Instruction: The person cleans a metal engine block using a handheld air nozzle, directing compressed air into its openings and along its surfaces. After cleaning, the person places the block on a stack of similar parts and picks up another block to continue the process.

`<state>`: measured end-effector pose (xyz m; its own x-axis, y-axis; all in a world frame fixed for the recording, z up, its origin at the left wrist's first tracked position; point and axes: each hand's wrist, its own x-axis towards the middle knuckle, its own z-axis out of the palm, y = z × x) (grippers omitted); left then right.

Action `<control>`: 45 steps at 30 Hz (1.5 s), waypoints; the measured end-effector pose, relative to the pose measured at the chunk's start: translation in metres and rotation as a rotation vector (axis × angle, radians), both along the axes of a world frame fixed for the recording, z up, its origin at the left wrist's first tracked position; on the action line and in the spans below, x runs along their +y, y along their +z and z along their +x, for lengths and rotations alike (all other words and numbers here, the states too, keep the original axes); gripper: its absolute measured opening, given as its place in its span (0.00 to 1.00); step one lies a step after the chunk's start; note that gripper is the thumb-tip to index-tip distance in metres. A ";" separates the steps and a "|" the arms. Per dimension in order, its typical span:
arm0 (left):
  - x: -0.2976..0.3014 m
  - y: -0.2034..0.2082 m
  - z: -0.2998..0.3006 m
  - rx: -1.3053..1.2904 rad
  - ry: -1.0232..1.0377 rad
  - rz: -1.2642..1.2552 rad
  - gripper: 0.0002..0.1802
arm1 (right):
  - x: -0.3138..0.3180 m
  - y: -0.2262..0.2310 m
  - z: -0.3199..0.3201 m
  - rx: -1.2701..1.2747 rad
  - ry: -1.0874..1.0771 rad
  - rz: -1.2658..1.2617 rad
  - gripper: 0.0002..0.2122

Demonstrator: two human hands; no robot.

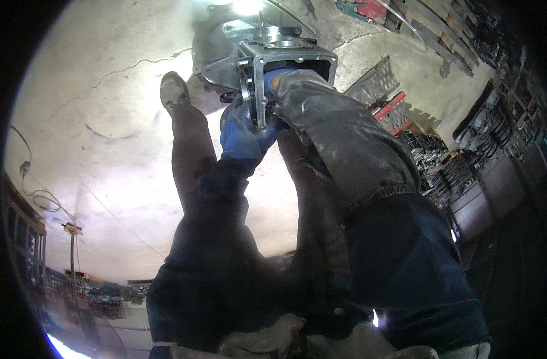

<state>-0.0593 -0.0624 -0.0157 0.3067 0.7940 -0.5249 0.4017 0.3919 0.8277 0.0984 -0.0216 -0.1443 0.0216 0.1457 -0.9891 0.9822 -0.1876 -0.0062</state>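
Big grey metal case (260, 72) with an open, box-shaped mouth, straight ahead, seen against the pale, cracked concrete floor (124, 107). At its low left corner, a blue-gloved left hand (240, 134). At its mouth, a blue-gloved right hand (270, 79), mostly hidden. Cannot tell the grip of either. Farther right, a thin red bar (389, 106) and dark metal parts (447, 173) in piles.
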 end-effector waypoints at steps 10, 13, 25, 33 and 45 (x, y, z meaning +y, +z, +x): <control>0.010 0.009 0.004 -0.081 0.026 -0.156 0.19 | 0.006 -0.004 0.005 0.062 0.009 -0.034 0.15; 0.010 0.009 0.002 -0.027 -0.011 -0.148 0.22 | 0.007 -0.002 0.005 0.073 0.015 -0.031 0.15; 0.013 0.010 0.005 -0.185 0.054 -0.166 0.17 | 0.002 0.003 0.007 0.091 0.040 -0.089 0.16; 0.004 0.014 0.008 -0.295 0.167 -0.291 0.18 | -0.002 0.014 0.008 0.096 0.091 -0.036 0.15; -0.008 0.000 0.001 -0.175 0.067 -0.264 0.21 | 0.014 0.050 0.002 -0.019 -0.006 -0.012 0.19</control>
